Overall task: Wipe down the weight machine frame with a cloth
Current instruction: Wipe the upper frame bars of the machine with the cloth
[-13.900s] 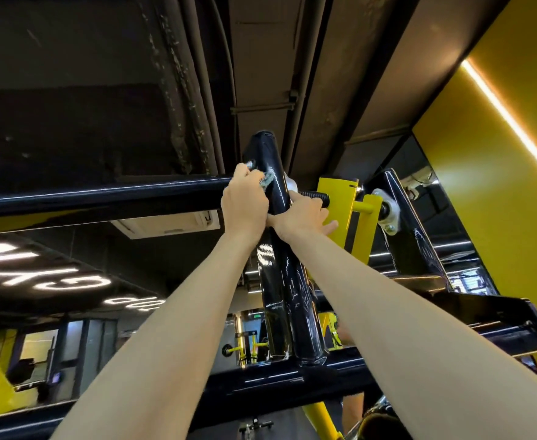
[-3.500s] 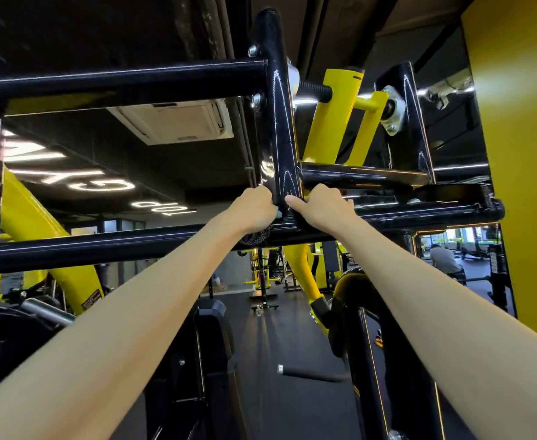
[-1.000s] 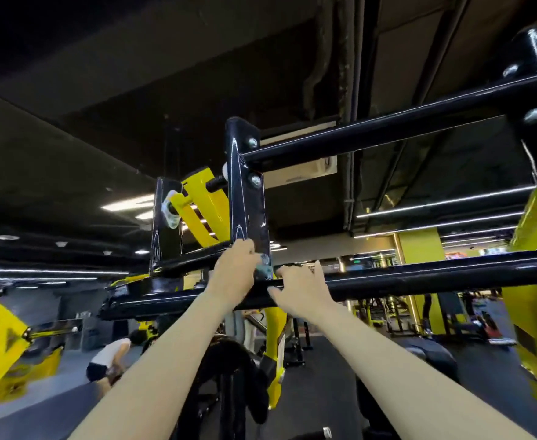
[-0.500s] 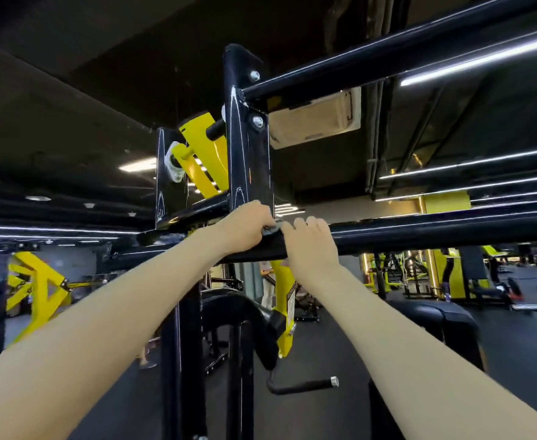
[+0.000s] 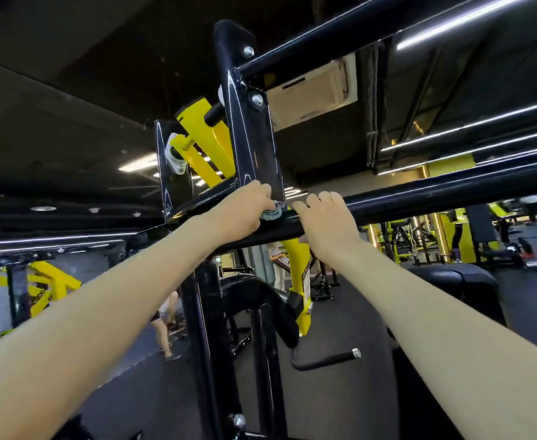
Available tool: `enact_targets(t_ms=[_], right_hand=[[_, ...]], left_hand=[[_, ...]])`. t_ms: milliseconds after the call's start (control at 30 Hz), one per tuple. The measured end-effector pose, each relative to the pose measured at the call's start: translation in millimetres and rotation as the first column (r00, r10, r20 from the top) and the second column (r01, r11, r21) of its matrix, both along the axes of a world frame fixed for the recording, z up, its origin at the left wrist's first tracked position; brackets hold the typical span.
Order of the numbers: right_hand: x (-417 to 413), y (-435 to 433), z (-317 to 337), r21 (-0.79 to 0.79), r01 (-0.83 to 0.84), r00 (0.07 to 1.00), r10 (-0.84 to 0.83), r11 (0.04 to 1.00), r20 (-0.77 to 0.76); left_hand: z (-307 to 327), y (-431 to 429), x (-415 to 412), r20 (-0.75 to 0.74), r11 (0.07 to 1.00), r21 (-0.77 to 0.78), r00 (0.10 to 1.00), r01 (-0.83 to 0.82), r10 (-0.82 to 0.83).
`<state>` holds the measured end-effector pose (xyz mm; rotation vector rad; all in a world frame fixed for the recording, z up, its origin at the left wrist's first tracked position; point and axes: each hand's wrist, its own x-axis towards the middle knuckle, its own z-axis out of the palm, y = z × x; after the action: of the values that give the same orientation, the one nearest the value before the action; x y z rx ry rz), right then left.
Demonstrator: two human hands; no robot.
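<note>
Dim gym [image 5: 514, 236], left fingers [image 5: 260, 190] clutching cloth [image 5: 271, 215] against frame [image 5: 254, 147], right fingers [image 5: 324, 198] curled round crossbar [image 5: 435, 198]

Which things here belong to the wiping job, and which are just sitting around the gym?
Job: left hand gripping cloth; right hand holding black crossbar; black upright.
Around: ceiling air unit; light strip; far yellow machine; distant person.
</note>
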<state>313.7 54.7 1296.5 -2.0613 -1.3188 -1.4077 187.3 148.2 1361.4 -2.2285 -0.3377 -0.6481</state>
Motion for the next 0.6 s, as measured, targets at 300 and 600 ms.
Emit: enact_targets(t_ms=[300,600], right_hand=[[-1.5,-0.8,-3.0,0.022,-0.025,0.999,0.026,0.999,-0.047],[-4.7,-1.8,-1.5,-0.018,-0.002,0.999,0.001,1.000,-0.040]], left_hand=[[24.9,-0.5,-42.7,0.065,0.990,-0.114,0.994,-0.079,0.087],[-9.7,4.7,-4.3,0.031,0.993,0.120,0.999,-0.014,0.010]])
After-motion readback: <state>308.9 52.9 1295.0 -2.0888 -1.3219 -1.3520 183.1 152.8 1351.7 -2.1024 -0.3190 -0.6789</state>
